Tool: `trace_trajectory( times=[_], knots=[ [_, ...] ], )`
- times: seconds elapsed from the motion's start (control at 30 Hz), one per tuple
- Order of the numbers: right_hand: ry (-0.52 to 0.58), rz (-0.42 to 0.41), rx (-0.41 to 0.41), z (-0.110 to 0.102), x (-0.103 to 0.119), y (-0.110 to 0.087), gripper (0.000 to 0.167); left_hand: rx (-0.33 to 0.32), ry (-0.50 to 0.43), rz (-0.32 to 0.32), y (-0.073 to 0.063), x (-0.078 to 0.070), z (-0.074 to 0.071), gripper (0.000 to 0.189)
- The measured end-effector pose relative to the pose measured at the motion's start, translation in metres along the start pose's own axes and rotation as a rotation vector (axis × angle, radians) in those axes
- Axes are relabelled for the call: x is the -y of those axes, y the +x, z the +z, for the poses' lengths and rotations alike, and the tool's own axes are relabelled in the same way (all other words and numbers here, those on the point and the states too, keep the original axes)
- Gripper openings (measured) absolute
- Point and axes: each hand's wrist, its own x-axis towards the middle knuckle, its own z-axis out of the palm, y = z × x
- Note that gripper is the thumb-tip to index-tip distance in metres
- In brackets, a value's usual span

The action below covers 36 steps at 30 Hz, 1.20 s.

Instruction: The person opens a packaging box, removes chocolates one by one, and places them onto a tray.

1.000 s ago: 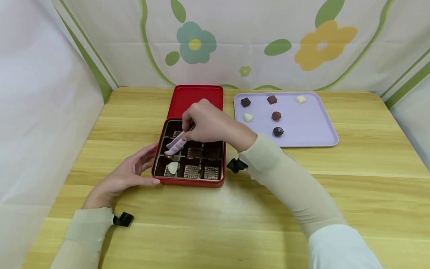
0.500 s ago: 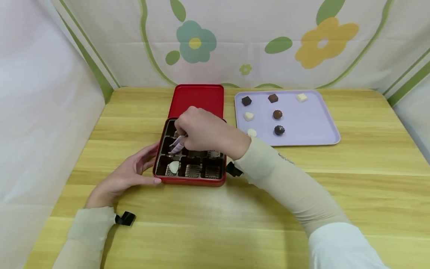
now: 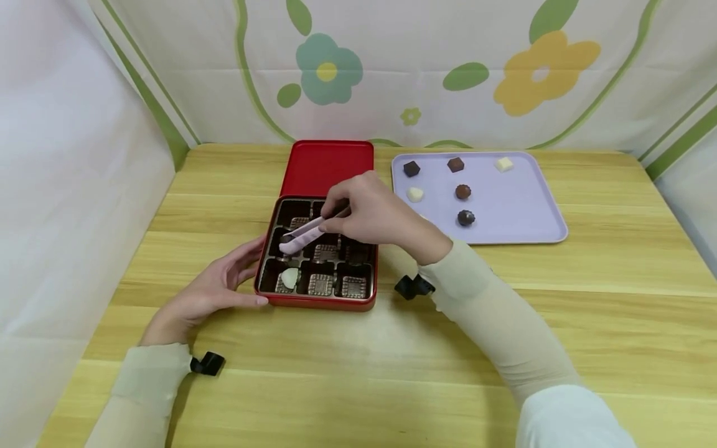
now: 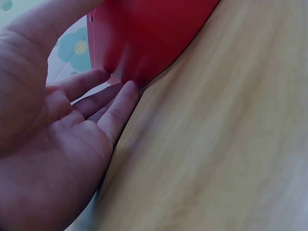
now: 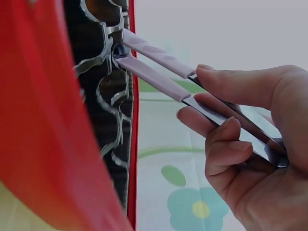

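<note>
My right hand (image 3: 378, 208) pinches a pair of metal tongs (image 5: 159, 82) with lilac tips between thumb and fingers. The tips reach down into the middle-left compartment of the red box (image 3: 316, 303); something dark shows between them in the right wrist view, too small to identify. In the front-left compartment lies a white chocolate (image 3: 289, 278). Several other compartments show only their ridged bottoms, while my right hand hides part of the back right. My left hand (image 3: 207, 292) rests against the box's left side, its fingertips touching the red wall (image 4: 144, 43) and its thumb at the front corner.
Behind the box lies its red lid (image 3: 327, 165). To the right, a lilac tray (image 3: 510, 211) carries several chocolates, among them a dark cube (image 3: 411, 168), a white square (image 3: 504, 164) and a dark round one (image 3: 466, 218). A patterned cloth hangs behind the wooden table (image 3: 347, 379).
My right hand dips leftward over the box, then draws back right and tilts the tongs lower, the tips staying at the middle-left compartment. The left hand and box stay put.
</note>
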Motion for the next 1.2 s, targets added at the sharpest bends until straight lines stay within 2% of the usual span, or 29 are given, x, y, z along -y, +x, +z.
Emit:
trace_trajectory(
  times=[0.2,0.47,0.8,0.93,1.2],
  knots=[
    [0.105,0.040,-0.076,-0.004,-0.011,-0.013,0.005,-0.008,0.020,-0.003,-0.002,-0.001,-0.002,0.107],
    [0.253,0.069,-0.120,-0.002,-0.024,-0.022,0.007,-0.002,0.022,0.023,-0.003,0.001,-0.004,0.107],
    [0.283,0.129,-0.166,-0.011,-0.033,-0.032,0.008,-0.004,0.023,0.005,-0.002,0.002,-0.004,0.109],
    [0.283,0.146,-0.205,-0.019,-0.044,-0.040,0.010,-0.005,0.024,-0.006,-0.002,0.002,-0.004,0.109],
    [0.358,0.213,-0.313,-0.039,-0.066,-0.063,0.015,-0.016,0.031,-0.009,-0.006,0.000,-0.005,0.107]
  ],
)
